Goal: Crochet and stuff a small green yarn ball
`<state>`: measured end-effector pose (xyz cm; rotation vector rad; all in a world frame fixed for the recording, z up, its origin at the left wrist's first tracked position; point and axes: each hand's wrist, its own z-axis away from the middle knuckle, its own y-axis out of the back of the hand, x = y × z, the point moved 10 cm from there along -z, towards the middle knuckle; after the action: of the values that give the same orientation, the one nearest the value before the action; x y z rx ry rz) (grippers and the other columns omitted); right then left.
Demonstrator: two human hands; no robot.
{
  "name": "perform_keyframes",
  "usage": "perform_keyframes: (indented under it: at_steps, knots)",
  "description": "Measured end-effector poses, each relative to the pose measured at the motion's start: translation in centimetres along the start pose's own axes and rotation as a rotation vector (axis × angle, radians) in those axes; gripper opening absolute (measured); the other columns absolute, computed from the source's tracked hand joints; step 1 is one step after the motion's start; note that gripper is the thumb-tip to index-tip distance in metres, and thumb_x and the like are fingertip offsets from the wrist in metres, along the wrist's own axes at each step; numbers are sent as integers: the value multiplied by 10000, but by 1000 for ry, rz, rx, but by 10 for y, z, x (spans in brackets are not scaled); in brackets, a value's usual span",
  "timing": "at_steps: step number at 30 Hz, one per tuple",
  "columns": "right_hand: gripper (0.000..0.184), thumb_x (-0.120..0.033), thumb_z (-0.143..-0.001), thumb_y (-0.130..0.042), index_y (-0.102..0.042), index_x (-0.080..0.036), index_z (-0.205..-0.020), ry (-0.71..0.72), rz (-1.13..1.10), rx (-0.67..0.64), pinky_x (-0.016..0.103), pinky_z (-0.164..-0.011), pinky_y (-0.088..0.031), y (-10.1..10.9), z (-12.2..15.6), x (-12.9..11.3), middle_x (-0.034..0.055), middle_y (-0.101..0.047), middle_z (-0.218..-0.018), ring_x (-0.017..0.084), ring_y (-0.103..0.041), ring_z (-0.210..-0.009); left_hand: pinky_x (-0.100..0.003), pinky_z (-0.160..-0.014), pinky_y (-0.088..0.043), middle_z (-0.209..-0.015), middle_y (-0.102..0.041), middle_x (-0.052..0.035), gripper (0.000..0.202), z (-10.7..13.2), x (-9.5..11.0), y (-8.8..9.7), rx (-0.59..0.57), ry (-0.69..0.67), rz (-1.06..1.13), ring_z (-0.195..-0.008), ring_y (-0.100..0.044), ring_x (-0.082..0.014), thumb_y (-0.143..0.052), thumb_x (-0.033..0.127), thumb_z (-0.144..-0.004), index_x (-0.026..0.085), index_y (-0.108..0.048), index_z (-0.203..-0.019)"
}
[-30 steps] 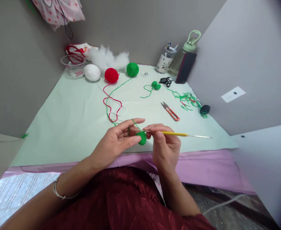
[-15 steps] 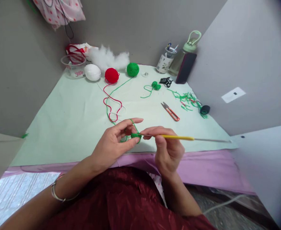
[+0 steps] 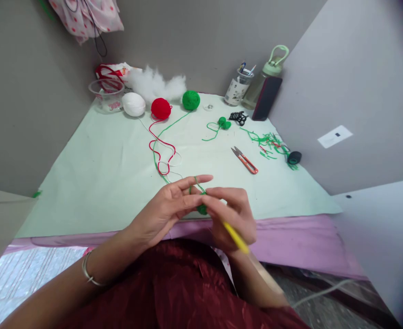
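Observation:
My left hand (image 3: 169, 205) pinches a small green crochet piece (image 3: 201, 209) between thumb and fingers, with green yarn looped over its raised index finger. Closed around a crochet hook with a yellow handle (image 3: 235, 237), my right hand (image 3: 232, 217) meets the piece at its fingertips. The hook's handle slants down toward my right wrist and looks blurred; its tip is hidden by the fingers. From the left hand the green strand runs back to a green yarn ball (image 3: 190, 100).
A red yarn ball (image 3: 161, 108), a white yarn ball (image 3: 133, 104), white stuffing (image 3: 155, 84) and a plastic tub (image 3: 107, 98) stand at the back. Orange thread snips (image 3: 245, 161), green yarn scraps (image 3: 271, 141) and small green crocheted pieces (image 3: 223, 123) lie right. A bottle (image 3: 272, 68) and phone (image 3: 267, 98) stand behind.
The crochet hook has swung from nearly level, pointing right, to slanting down toward my wrist. My left hand has shifted slightly right, and its thumb now lies over the top of the crochet piece.

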<state>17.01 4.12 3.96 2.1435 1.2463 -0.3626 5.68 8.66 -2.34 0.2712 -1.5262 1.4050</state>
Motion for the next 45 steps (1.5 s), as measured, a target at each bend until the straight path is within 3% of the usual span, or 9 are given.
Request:
perform_keyframes:
  at_steps: [4, 9, 13, 16, 21, 26, 31, 38, 45]
  knots:
    - [206, -232, -1040, -559, -761, -263, -1052, -240, -451, 195, 337, -636, -557, 15, -9, 26, 26, -735, -858, 155, -656, -677, -178, -723, -457, -846, -618, 16, 390, -1, 9, 11, 79, -46, 3, -753, -541, -75, -873, 258, -799, 237, -801, -1181]
    - [158, -288, -1020, -617, -769, -257, -994, -366, -633, 128, 307, -622, -550, -5, -11, 38, 32, -751, -913, 142, -650, -706, -221, -820, -497, -843, -632, 18, 383, 1, 19, 8, 67, -174, -116, -813, -591, -99, -861, 217, -809, 260, -802, -1185]
    - [192, -240, -1032, -590, -776, -274, -1062, -300, -480, 83, 301, -632, -573, -6, -10, 28, 24, -751, -929, 137, -669, -722, -246, -847, -523, -883, -673, 19, 421, 1, 16, 7, 89, -189, -175, -845, -639, -113, -861, 219, -818, 287, -778, -1225]
    - [261, -149, -998, -626, -767, -297, -1161, -100, -172, 46, 320, -723, -615, -2, -8, 7, 35, -747, -1003, 158, -710, -844, -213, -810, -520, -897, -703, 18, 445, 1, 16, 8, 126, -200, -120, -839, -647, -103, -882, 200, -790, 271, -777, -1217]
    - [462, -97, -918, -717, -722, -345, -1308, 180, 109, 122, 357, -773, -643, -2, 5, -17, 58, -743, -1140, 211, -724, -981, -183, -794, -518, -839, -698, -2, 425, -2, -4, 2, 100, -11, 129, -795, -634, -91, -878, 255, -793, 192, -782, -1202]
    - [196, -218, -1006, -617, -784, -289, -1079, -141, -229, 176, 337, -676, -611, 3, -7, 19, 37, -740, -925, 168, -706, -777, -240, -856, -548, -909, -723, -34, 423, -5, -7, 6, 86, 60, 190, -840, -652, -122, -862, 230, -781, 169, -780, -1192]
    - [187, -326, -997, -634, -748, -222, -891, -515, -737, 228, 246, -515, -515, -5, -6, 58, 11, -687, -779, 105, -586, -567, -233, -788, -513, -788, -644, 14, 322, -6, -1, 7, 43, 24, 98, -730, -602, -94, -860, 229, -785, 192, -816, -1103]
    - [142, -312, -991, -658, -793, -273, -981, -364, -494, 138, 357, -767, -591, -7, -6, 37, 46, -781, -943, 199, -716, -910, -286, -874, -491, -945, -728, -20, 367, -3, 6, 3, 37, -98, -99, -860, -622, -143, -860, 228, -804, 261, -806, -1165]
    - [134, -346, -981, -680, -781, -266, -944, -493, -706, 176, 288, -657, -542, -13, -6, 54, 20, -777, -887, 147, -677, -740, -292, -920, -479, -847, -614, 8, 417, 0, 20, 3, -36, -147, -121, -874, -591, -143, -863, 249, -797, 272, -800, -1208]
